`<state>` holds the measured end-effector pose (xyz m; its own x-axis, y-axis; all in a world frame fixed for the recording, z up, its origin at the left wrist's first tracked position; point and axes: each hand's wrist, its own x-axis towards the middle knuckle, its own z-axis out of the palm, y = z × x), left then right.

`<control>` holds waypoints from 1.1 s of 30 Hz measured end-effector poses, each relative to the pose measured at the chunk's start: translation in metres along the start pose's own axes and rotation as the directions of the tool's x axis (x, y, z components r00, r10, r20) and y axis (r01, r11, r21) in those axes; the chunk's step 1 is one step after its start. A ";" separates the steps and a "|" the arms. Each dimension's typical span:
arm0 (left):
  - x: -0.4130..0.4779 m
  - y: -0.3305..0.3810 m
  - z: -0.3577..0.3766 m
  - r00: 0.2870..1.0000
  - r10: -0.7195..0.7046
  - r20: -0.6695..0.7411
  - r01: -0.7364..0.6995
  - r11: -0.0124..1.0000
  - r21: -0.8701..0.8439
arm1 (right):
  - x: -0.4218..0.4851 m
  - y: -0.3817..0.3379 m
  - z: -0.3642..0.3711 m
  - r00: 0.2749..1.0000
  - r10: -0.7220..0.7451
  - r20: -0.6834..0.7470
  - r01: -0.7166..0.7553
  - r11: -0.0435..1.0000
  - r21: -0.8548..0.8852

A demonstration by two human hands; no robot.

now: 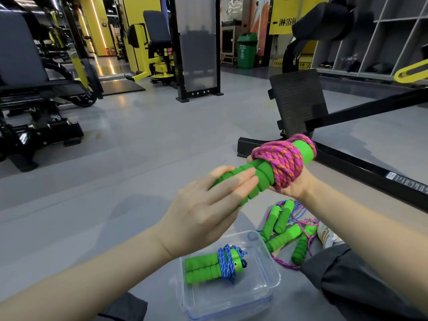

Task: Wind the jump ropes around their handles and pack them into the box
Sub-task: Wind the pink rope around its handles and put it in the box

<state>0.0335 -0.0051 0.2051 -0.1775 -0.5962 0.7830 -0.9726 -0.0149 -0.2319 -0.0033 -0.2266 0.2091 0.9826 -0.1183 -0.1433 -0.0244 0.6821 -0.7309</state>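
A pair of green foam handles (261, 174) is held up in front of the person, above the grey floor (139, 147), tilted so that the far end points up and to the right. The pink jump rope (284, 163), flecked with orange, is wound in thick coils around the upper part of the handles, and the green end is left showing beyond the coils. The wound end is gripped from beneath by the right hand (291, 186), with fingertips seen curling round at the left edge of the coils. The lower end of the handles is clasped by the left hand (203, 209): its fingers are laid nearly straight across the near side, and the tip of one digit is seen on the far side. Below the hands, a clear plastic box (266, 295) is set on the floor, and a blue jump rope (228, 262), already wound around its own green handles, is laid inside it toward the far wall. Just to the right of the box, more loose jump ropes (282, 237) with green handles are piled on the floor, their pink and blue cords tangled among them. A black machine frame (347, 163) is seen behind the hands, and a green bin (246, 50) is placed by the far wall.
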 end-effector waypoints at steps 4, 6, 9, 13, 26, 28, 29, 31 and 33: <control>0.000 0.000 0.004 0.919 -0.395 -0.012 0.385 0.902 -0.196 | -0.003 0.005 0.036 0.995 -0.095 -0.014 0.096 0.987 0.127; 0.006 -0.002 0.006 0.803 -0.596 0.010 0.564 0.754 -0.338 | -0.001 0.015 0.044 0.985 -0.133 -0.107 0.148 0.977 0.151; 0.015 -0.001 0.004 0.501 -0.859 0.105 0.736 0.359 -0.574 | 0.002 0.028 0.051 0.971 -0.099 -0.218 0.115 0.992 0.058; 0.011 -0.013 0.002 0.161 -0.884 0.439 0.687 -0.219 -0.693 | 0.002 0.039 0.062 0.965 -0.071 -0.252 0.046 0.994 -0.101; -0.001 0.019 0.031 0.580 -0.763 0.287 0.798 0.462 -0.387 | 0.019 0.045 0.065 0.954 -0.044 -0.298 -0.039 0.963 -0.266; -0.010 0.016 0.027 0.577 -0.706 0.411 0.817 0.486 -0.311 | 0.017 0.042 0.052 0.952 -0.143 -0.272 0.018 0.910 -0.414; -0.019 0.013 0.025 0.539 -0.703 0.464 0.841 0.479 -0.252 | 0.016 0.041 0.042 0.954 -0.176 -0.241 0.029 0.860 -0.509; -0.042 0.007 0.019 0.478 -0.720 0.503 0.867 0.477 -0.142 | 0.013 0.042 0.020 0.970 -0.176 -0.169 0.003 0.703 -0.712; -0.064 0.000 0.017 0.439 -0.737 0.513 0.867 0.498 -0.026 | 0.011 0.049 -0.005 0.985 -0.129 -0.111 -0.038 0.469 -0.882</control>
<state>0.0475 0.0194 0.1455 0.7162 -0.6629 0.2184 -0.6421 -0.5032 0.5784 0.0057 -0.1980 0.1682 0.9509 -0.2849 -0.1212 -0.2116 -0.3124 -0.9261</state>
